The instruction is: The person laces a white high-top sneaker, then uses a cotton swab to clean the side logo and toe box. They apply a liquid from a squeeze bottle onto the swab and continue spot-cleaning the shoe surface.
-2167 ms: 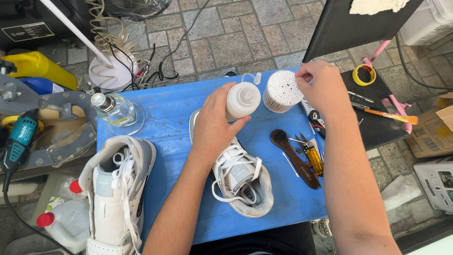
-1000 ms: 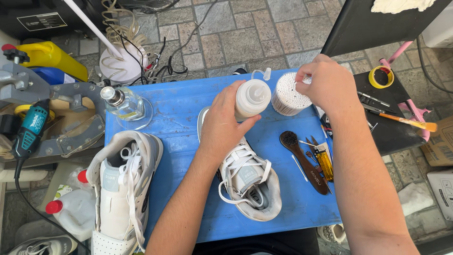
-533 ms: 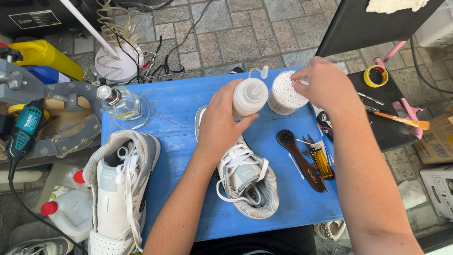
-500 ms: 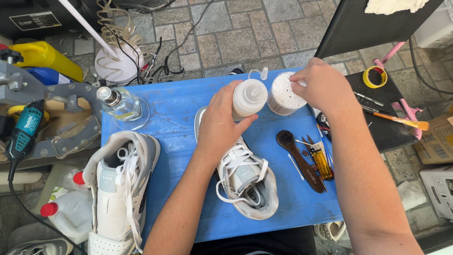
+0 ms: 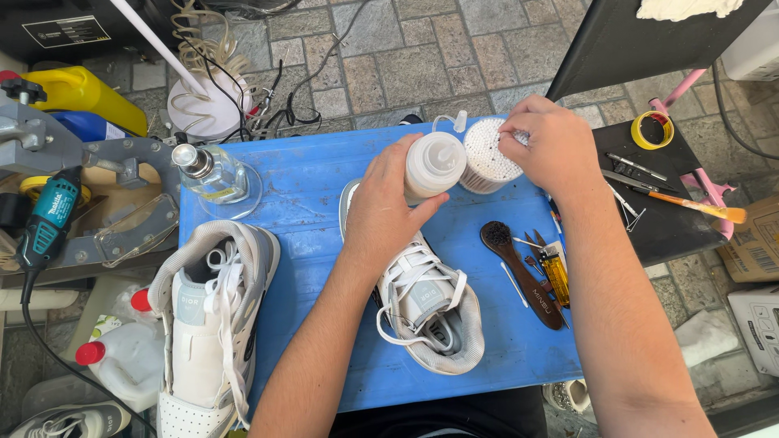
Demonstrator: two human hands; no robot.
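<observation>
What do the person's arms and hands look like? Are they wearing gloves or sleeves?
No gloves and no sleeves show. The left hand and right hand are both bare, and both forearms are bare all the way to the bottom edge of the picture. No watch, ring, bracelet or marking shows on either one. The nails look short and plain.

I see a white sneaker (image 5: pixel 209 324) hanging off the blue counter (image 5: pixel 308 186), glass bottle (image 5: pixel 213 174) behind it, dark brush (image 5: pixel 523 272) beside yellow lighter (image 5: pixel 557 280), teal rotary tool (image 5: pixel 45 219) off left, tape roll (image 5: pixel 652 130).
</observation>
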